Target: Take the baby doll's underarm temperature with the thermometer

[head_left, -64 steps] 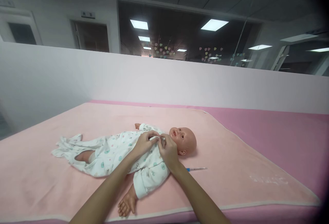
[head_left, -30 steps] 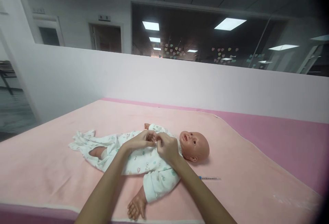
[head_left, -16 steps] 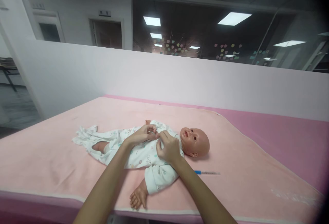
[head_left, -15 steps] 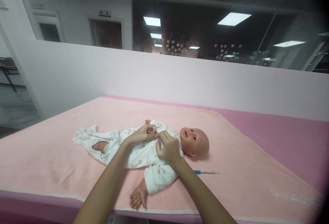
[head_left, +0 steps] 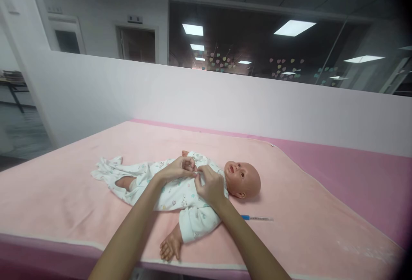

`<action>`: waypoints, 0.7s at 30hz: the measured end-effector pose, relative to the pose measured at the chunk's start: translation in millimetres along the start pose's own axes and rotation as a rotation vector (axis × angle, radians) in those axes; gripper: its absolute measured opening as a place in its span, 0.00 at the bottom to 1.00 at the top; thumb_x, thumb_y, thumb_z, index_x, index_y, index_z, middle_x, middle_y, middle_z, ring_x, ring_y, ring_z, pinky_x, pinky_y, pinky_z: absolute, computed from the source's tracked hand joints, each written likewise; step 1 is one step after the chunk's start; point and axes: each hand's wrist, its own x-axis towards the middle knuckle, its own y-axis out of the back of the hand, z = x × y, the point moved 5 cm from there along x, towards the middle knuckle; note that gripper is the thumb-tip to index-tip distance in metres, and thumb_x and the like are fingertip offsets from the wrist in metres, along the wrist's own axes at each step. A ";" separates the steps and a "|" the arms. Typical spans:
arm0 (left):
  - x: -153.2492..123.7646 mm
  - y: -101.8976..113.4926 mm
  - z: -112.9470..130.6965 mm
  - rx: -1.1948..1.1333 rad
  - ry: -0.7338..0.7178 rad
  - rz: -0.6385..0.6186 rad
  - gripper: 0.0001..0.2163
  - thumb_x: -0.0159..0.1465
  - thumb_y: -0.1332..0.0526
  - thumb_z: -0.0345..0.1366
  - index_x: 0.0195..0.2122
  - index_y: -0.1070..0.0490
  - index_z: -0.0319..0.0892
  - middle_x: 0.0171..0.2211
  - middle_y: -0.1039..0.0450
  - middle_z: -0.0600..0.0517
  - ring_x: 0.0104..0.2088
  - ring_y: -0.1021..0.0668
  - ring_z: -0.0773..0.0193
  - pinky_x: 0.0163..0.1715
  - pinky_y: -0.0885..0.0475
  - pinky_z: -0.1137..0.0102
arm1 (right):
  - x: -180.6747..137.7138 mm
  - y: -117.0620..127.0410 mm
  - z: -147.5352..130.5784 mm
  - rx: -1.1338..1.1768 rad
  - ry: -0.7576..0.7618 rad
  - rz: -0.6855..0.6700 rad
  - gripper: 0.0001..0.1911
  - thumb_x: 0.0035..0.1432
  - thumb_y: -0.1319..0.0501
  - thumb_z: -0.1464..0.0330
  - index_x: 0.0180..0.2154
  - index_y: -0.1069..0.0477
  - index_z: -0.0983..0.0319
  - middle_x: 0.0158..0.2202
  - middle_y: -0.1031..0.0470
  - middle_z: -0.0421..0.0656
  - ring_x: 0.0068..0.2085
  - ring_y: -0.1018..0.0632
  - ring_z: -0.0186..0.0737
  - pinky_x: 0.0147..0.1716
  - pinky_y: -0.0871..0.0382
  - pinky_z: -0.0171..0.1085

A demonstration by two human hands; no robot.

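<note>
A bald baby doll [head_left: 246, 180] lies on its back with its head to the right. It wears a white printed romper [head_left: 172, 194], and one bare leg shows through an opening in the romper's lower part. Over the doll's chest, my left hand [head_left: 180, 168] pinches the romper's front between thumb and fingers. Right beside it my right hand [head_left: 210, 184] is also closed in a pinch there, fingertips nearly touching the left ones. A small white bit of the cloth shows between the fingertips; its exact shape is too small to tell.
A slim clear stick with a blue end, like a thermometer [head_left: 257, 218], lies beside my right forearm. Under the doll spreads a pale pink blanket [head_left: 64, 190] over a darker pink mat [head_left: 347, 177]. Behind stands a white low wall [head_left: 225, 100].
The camera view has shifted slightly. Both hands stay at the doll's chest, with the fingertips moved only a little, and a white bit now shows between them.
</note>
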 end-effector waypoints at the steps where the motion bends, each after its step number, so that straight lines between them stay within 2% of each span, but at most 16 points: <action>1: 0.1 -0.2 0.4 0.006 -0.001 0.001 0.13 0.46 0.34 0.36 0.26 0.40 0.39 0.28 0.32 0.54 0.28 0.29 0.70 0.29 0.36 0.74 | 0.0 0.0 0.0 -0.001 0.003 0.002 0.07 0.50 0.47 0.73 0.34 0.34 0.61 0.29 0.28 0.40 0.28 0.29 0.33 0.25 0.43 0.31; 10: -0.4 -2.3 3.5 0.020 -0.056 -0.007 0.13 0.46 0.36 0.32 0.22 0.44 0.40 0.24 0.37 0.57 0.26 0.32 0.72 0.27 0.38 0.75 | -1.3 -0.4 -1.6 0.038 0.063 0.001 0.08 0.51 0.48 0.74 0.34 0.34 0.61 0.28 0.29 0.40 0.29 0.28 0.33 0.27 0.42 0.31; 21: -1.3 -0.1 4.9 0.013 -0.047 -0.003 0.16 0.45 0.36 0.30 0.20 0.48 0.40 0.24 0.34 0.56 0.27 0.31 0.70 0.28 0.37 0.74 | -5.1 -3.3 1.3 0.084 0.124 0.074 0.05 0.51 0.48 0.75 0.30 0.35 0.62 0.26 0.31 0.39 0.26 0.31 0.30 0.26 0.42 0.29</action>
